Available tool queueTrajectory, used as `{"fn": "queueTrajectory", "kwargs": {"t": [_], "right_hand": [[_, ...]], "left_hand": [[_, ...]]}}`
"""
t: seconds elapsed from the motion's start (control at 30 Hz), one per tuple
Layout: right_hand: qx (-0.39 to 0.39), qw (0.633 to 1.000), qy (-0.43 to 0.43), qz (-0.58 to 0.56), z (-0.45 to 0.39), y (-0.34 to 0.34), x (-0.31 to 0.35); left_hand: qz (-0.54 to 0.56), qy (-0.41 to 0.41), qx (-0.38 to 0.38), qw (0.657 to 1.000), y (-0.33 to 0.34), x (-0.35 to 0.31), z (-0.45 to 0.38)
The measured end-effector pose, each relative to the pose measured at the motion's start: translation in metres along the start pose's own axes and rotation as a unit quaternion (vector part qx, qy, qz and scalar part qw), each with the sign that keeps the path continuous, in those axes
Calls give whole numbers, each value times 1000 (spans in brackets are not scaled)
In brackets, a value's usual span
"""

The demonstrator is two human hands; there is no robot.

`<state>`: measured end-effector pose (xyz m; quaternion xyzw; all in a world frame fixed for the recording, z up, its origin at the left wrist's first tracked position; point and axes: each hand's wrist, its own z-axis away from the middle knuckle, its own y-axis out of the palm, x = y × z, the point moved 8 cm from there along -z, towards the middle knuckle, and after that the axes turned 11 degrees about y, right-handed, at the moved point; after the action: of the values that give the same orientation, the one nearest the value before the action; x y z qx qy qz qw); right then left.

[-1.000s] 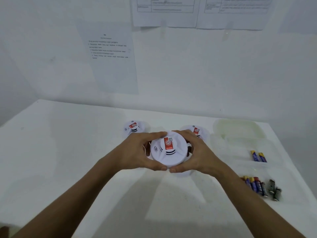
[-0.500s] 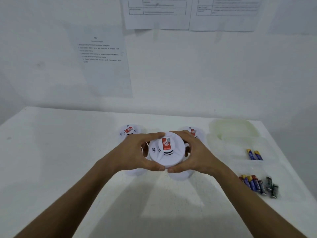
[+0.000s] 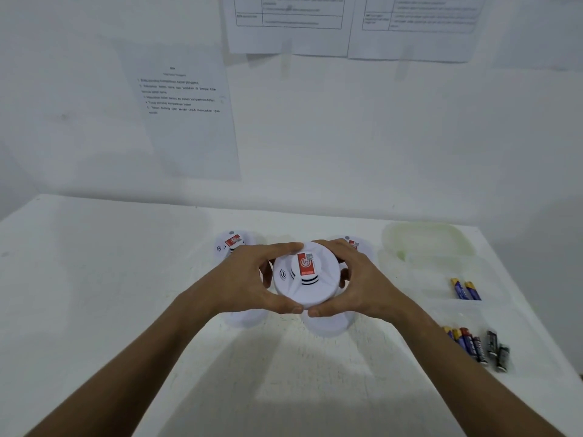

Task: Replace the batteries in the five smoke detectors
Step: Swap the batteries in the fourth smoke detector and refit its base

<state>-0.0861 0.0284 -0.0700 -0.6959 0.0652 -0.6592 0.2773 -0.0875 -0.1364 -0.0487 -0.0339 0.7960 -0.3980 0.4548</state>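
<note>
While the smoke detector (image 3: 303,275) is held above the middle of the white table (image 3: 94,294), it is grasped from both sides: the left hand (image 3: 243,279) is curled round its left rim and the right hand (image 3: 362,282) round its right rim, with both thumbs meeting at the near edge. The red label faces upward. Four further detectors are placed on the table under and behind the hands. The rear left detector (image 3: 232,244) is partly visible, the rear right detector (image 3: 351,244) is mostly covered by the right fingers, and of the near left detector (image 3: 246,318) and near right detector (image 3: 328,326) only the lower rims are seen.

Wide bare surface is available to the left and toward the near edge. The right side is narrower: a translucent container (image 3: 426,244) is placed near the far right corner, two blue batteries (image 3: 465,288) lie in front of it, and a battery group (image 3: 476,345) lies close to the right edge. The far edge meets the wall, where printed sheets (image 3: 186,115) are fixed; the text is too blurred to be read. The underside of the held detector is hidden
</note>
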Motion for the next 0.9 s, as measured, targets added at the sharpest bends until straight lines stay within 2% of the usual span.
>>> {"fn": "queueTrajectory", "kwargs": {"t": [0.1, 0.23, 0.4, 0.9], "right_hand": [[-9, 1000, 0, -2, -3, -3, 0], [-11, 1000, 10, -5, -5, -4, 1], [-12, 1000, 4, -5, -4, -9, 3], [2, 1000, 5, 1, -9, -4, 3]], "left_hand": [[1, 22, -9, 1000, -4, -5, -4], [-5, -13, -7, 1000, -8, 1, -6], [8, 21, -4, 1000, -7, -4, -11], [22, 22, -21, 999, -10, -4, -9]]}}
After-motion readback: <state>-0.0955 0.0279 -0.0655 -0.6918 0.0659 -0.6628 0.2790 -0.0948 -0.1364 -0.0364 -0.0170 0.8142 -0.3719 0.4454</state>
